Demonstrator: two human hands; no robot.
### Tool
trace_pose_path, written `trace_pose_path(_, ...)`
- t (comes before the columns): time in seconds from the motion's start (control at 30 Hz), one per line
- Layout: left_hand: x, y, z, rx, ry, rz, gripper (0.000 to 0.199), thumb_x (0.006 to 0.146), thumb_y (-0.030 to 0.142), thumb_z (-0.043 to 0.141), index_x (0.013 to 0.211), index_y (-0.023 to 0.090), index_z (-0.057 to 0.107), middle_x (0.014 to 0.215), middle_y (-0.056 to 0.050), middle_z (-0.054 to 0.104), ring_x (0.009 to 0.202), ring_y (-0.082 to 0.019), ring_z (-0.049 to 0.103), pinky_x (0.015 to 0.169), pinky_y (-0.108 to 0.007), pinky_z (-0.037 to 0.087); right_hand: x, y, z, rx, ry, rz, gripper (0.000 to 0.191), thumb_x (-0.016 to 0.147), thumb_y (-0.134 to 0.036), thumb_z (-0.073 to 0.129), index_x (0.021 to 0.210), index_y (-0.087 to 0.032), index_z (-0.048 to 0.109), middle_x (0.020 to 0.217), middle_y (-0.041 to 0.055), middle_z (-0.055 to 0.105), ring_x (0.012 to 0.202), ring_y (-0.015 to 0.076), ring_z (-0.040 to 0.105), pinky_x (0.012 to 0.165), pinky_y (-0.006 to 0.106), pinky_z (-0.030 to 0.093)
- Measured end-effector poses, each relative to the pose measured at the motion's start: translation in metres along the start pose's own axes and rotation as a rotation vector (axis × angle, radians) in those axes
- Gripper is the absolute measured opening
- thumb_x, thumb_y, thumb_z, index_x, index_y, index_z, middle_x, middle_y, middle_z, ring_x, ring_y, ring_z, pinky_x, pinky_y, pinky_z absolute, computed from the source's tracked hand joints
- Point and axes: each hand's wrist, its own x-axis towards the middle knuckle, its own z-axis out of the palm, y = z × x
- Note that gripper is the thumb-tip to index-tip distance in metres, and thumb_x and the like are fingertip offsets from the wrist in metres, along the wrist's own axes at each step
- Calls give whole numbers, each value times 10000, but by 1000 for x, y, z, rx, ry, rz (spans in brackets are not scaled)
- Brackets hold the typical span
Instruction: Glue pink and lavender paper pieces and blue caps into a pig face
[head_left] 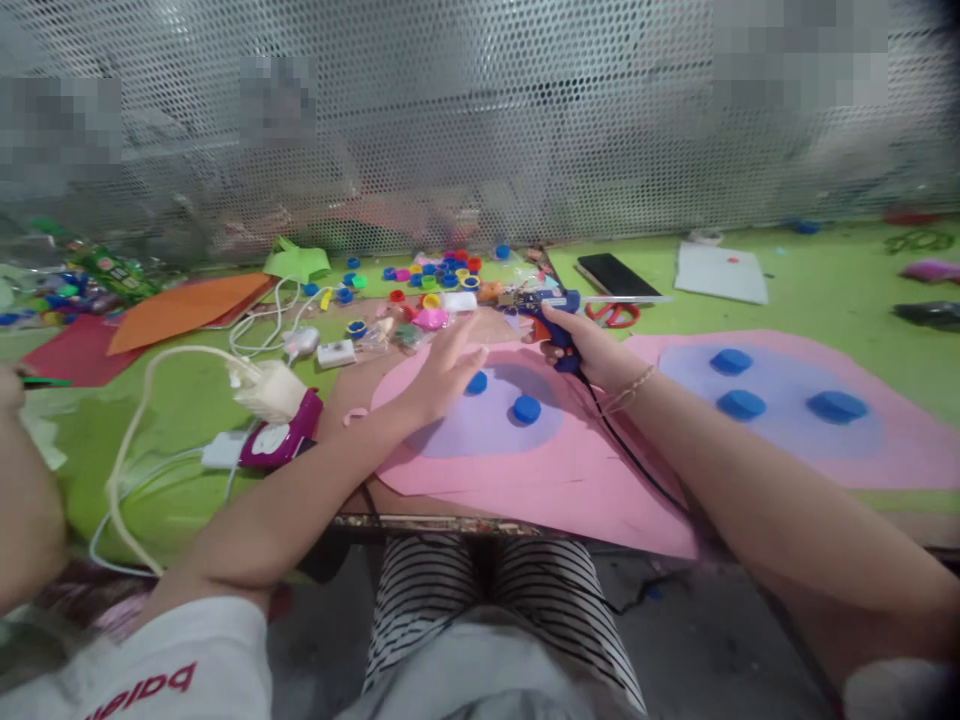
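Observation:
My right hand [581,348] is wrapped round the handle of a dark blue glue gun [559,300] with an orange trigger. A pale glue stick [630,299] sticks out of the gun's back, and its black cord [637,462] runs down past my forearm. My left hand [444,375] hovers or rests over a light purple paper oval [450,438] on pink paper [420,478], fingers stretched out. Beside its fingers is a blue bottle cap [476,382], partly hidden, with another blue cap [526,409] to the right. Whether the left hand touches anything is unclear.
A second pink sheet [919,420] with several blue caps lies right. Loose coloured caps [450,268], a phone [611,275], red scissors [615,315] and white paper [720,272] lie behind. A purple power adapter [281,440] with cables is left, near another person's arm [26,500].

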Motion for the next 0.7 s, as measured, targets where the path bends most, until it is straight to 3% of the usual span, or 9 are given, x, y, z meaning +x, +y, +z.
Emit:
trace_pose_path(0.13,18,-22,-21,-92,152,-177,468,865,353,442,1322,288,368,1403,-41,398,1316,-236,326,1086,-411,261,2,2,-2,20,25,8,122,849,-300,519,862,-178,516,637,27,625,339,42,364,318,155,310)
trace_pose_path(0.27,30,-43,-33,145,275,-173,524,776,283,550,1279,229,414,1341,-102,447,1289,-282,338,1091,-463,224,6,5,-5,29,21,-9,125,840,-302,537,853,-181,514,634,33,628,343,47,368,324,161,319)
trace_pose_path(0.43,25,-38,-28,332,320,-135,523,782,195,523,1286,145,392,1326,-167,429,1280,-279,337,1086,-440,241,9,9,-7,31,9,-1,149,833,-313,544,861,-169,526,654,43,638,338,41,358,333,171,335)
trace_pose_path(0.57,19,-29,-18,389,347,-59,552,769,161,516,1298,170,359,1344,-159,397,1298,-276,301,1085,-452,239,11,9,-8,56,7,-10,182,815,-329,571,879,-168,518,662,44,646,334,37,367,330,165,325)
trace_pose_path(0.7,35,-32,-15,381,367,-135,526,748,175,546,1252,176,397,1288,-156,446,1247,-288,370,1052,-456,294,10,7,-5,46,78,-37,198,799,-343,592,843,-177,494,609,10,620,326,36,367,324,163,321)
